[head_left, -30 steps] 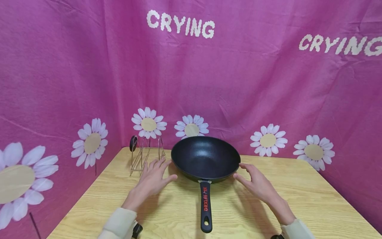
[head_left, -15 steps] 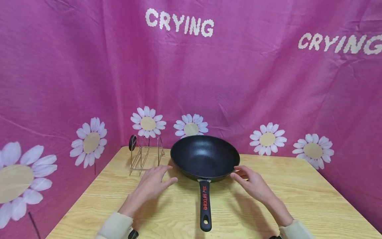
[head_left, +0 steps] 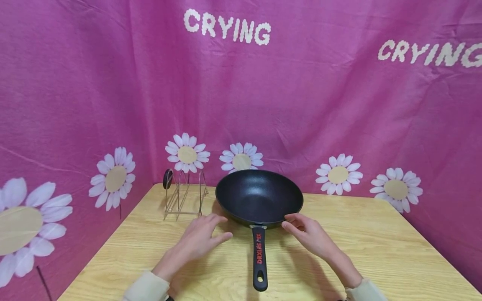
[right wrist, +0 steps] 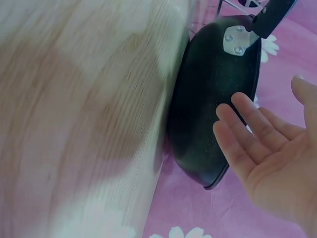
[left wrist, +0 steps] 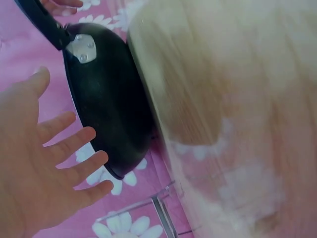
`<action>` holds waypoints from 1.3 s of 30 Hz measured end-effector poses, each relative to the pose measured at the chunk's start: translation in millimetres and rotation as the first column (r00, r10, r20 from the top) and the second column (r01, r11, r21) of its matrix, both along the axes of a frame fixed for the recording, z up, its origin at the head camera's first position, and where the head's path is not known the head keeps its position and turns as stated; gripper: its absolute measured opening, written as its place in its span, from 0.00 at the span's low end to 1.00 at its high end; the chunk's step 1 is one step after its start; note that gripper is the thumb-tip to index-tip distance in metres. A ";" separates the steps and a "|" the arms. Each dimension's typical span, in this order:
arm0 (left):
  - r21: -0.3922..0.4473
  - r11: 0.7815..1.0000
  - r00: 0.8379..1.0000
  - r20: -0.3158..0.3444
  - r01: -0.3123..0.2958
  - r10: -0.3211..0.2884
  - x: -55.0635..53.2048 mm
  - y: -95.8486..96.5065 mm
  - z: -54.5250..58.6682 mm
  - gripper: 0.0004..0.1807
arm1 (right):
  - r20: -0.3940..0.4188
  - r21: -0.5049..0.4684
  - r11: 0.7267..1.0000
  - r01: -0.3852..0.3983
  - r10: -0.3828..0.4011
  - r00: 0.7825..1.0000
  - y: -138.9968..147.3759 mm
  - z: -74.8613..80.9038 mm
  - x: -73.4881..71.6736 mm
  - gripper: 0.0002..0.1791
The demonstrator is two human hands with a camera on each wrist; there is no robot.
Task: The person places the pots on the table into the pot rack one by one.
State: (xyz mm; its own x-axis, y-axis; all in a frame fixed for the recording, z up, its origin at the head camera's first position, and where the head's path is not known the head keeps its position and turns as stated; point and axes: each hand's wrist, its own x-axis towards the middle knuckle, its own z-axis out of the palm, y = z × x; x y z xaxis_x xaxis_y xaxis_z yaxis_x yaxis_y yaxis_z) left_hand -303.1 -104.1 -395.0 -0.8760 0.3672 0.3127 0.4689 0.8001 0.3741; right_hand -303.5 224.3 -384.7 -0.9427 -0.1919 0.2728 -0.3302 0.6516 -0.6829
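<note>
A black frying pan (head_left: 260, 196), deep and wok-like, sits on the wooden table with its handle (head_left: 259, 259) pointing toward me and red lettering along it. To its left front is my left hand (head_left: 201, 238), fingers spread and holding nothing. On the right front side, my right hand (head_left: 310, 236) has its fingertips right at the pan's rim, thumb apart and fingers slightly bent. In the left wrist view, the left fingers (left wrist: 81, 148) overlap the pan's dark outer wall (left wrist: 109, 99). The right wrist view has the right fingers (right wrist: 242, 129) extended beside that wall.
A wire rack (head_left: 182, 200) with a black round disc (head_left: 167, 179) at its left end stands at the table's back left. A pink cloth (head_left: 293, 104) with white daisies hangs behind and beside the wooden table (head_left: 376, 251).
Both hands have drawn back toward me and inward, nearer the pan's handle. The left fingers no longer overlap the rack's base. The pan and rack have stayed in place.
</note>
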 end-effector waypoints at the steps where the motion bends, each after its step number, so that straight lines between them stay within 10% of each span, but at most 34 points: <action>1: -0.004 1.000 1.000 0.000 0.010 -0.010 1.4 1.1 -0.5 0.32 | 0.006 -0.009 1.000 -0.005 0.005 1.000 -1.7 -0.3 0.3 0.23; 25: -0.016 0.992 0.990 -0.059 0.127 -0.128 27.4 31.7 2.8 0.30 | 0.088 -0.054 0.985 -0.164 0.169 0.982 -25.8 -1.1 12.6 0.23; 39: 0.052 0.984 0.980 0.093 0.170 -0.174 37.0 43.2 3.0 0.34 | 0.168 -0.071 0.974 -0.216 0.225 0.960 -35.2 -0.6 16.3 0.22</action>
